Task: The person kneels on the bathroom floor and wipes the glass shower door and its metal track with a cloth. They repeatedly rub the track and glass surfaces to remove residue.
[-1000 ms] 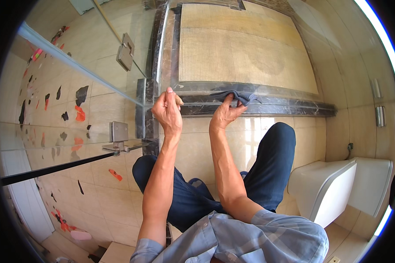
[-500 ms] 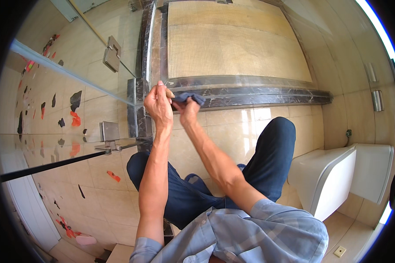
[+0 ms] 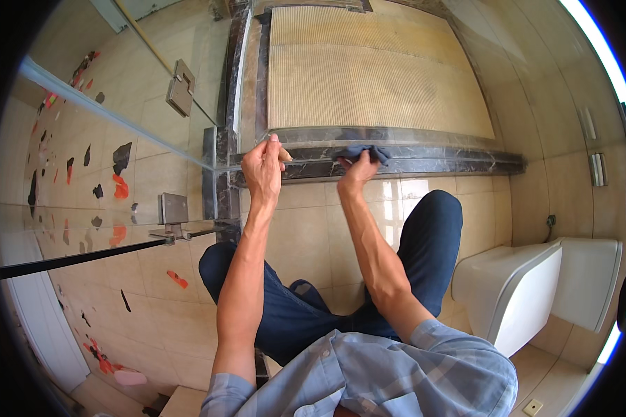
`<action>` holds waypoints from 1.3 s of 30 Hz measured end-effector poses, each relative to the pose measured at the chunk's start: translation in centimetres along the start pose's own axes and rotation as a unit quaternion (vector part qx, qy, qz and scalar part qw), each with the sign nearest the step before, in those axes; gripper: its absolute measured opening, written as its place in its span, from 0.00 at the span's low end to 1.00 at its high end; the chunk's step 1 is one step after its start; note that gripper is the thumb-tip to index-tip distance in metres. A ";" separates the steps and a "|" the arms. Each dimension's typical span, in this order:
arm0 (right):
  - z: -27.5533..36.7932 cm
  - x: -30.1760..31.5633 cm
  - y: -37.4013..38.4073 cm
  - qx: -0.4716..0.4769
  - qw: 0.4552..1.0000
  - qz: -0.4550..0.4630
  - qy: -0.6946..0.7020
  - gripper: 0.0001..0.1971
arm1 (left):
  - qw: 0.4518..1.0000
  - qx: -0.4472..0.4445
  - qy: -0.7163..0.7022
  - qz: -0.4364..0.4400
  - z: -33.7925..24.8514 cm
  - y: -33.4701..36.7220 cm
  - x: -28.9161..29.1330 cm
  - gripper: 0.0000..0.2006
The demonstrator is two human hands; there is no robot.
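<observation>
My left hand (image 3: 263, 170) is closed round a small tan piece (image 3: 286, 156), whose end pokes out beside the fingers; most of it is hidden, so its kind does not show. It is held over the left end of the dark marble sill (image 3: 438, 158). A dark blue cloth (image 3: 367, 151) is bunched in my right hand (image 3: 358, 171), farther right along the same sill. The cloth lies at the sill's top, against the foot of the clear glass. The two hands are well apart.
Beyond the sill lies a ribbed beige shower floor (image 3: 375, 76). A glass door with metal hinges (image 3: 181, 87) stands at the left. Red and black flakes (image 3: 120, 186) show there too. At the right is a white toilet (image 3: 515, 285) near the tiled wall.
My right hand has slid to the right along the sill with the cloth, away from my left hand. The left hand has shifted slightly right, still holding the tan piece.
</observation>
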State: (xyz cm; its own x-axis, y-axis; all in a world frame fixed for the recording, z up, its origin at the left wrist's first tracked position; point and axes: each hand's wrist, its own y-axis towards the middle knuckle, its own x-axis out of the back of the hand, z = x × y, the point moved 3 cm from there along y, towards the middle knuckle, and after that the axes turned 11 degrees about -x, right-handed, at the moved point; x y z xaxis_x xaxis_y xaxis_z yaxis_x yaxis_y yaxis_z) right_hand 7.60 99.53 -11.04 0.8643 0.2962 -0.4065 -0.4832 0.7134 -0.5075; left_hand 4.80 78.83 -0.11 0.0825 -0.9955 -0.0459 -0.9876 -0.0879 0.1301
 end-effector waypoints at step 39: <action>28.9 -4.0 -6.0 0.478 0.852 -0.005 -0.212 0.11 | 0.894 -0.391 0.087 0.200 -8.5 -3.0 -14.5 0.15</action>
State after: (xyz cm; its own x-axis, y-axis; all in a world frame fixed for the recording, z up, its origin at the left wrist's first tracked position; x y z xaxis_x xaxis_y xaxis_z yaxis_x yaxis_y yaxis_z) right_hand 11.06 112.46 15.61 0.9385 0.3451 0.0090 -0.3162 0.8489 0.4235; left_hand 7.66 93.25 8.57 -0.1691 -0.9371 0.3055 -0.5525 0.3468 0.7580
